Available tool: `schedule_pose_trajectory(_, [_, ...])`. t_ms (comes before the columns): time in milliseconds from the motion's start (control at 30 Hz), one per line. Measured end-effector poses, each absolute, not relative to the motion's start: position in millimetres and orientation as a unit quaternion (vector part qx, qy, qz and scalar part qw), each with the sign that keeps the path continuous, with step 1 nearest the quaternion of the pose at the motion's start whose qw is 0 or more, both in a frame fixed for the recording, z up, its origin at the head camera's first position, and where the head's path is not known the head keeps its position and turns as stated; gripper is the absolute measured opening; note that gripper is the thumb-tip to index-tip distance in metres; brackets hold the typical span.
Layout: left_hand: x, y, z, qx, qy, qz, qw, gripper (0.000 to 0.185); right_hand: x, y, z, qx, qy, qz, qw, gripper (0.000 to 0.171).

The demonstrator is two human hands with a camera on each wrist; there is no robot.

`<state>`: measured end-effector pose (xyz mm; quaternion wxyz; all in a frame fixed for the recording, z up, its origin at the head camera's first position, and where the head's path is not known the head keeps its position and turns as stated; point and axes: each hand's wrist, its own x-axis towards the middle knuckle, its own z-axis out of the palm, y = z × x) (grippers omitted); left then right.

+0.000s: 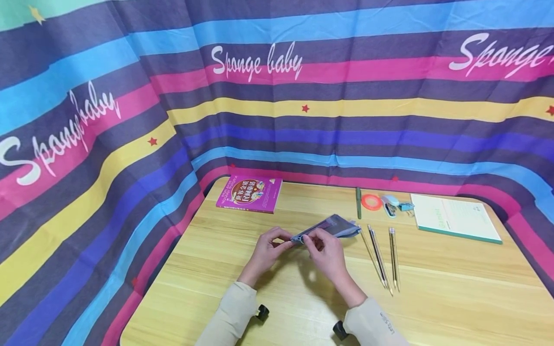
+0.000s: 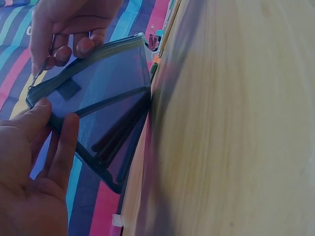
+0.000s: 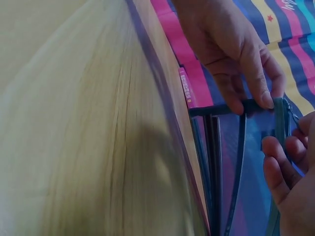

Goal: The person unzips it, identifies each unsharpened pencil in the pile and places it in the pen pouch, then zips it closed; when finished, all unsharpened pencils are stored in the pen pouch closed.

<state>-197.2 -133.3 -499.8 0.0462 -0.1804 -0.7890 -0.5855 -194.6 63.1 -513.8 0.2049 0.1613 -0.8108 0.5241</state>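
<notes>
A see-through mesh zip pouch [image 1: 335, 225] with dark edging is held up above the wooden table, tilted. My left hand [image 1: 266, 250] pinches its end corner between thumb and fingers. At that same end, my right hand [image 1: 326, 252] grips the zipper pull [image 2: 37, 76] beside the zip. Several dark, slim sticks, perhaps pens or pencils, lie inside the pouch [image 2: 115, 130] along its lower side, seen through the mesh in both wrist views. Fingers of the right hand [image 3: 295, 169] hide part of the zip in the right wrist view.
Right of the pouch lie several gold and dark pencils [image 1: 381, 257]. Behind them are a green pen [image 1: 358, 203], an orange tape roll [image 1: 371, 202], a stapler [image 1: 390, 204], a blue binder clip [image 1: 406, 206] and a notebook [image 1: 454, 217]. A purple book [image 1: 270, 194] lies back left. Striped cloth surrounds the table.
</notes>
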Motion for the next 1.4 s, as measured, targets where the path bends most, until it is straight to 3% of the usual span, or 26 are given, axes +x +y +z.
schedule_pose_trajectory(200, [-196.5,-135.6,-498.0,-0.180,-0.786,-0.590,0.048,0.010,-195.7,67.4,-515.7,0.138,-0.810,0.542,0.176,0.018])
schedule_pose_trajectory(467, [-211.0,-140.5,-521.6,-0.169,-0.792,-0.586,0.029,0.013,-198.7,73.6,-519.1,0.130,-0.809,0.550,0.164,0.016])
schedule_pose_trajectory(1400, [-208.2,-158.3,-528.1,-0.172,-0.767,-0.617,0.027,0.013,-207.3,98.4,-521.8,0.113,-0.838,0.501,0.187,0.017])
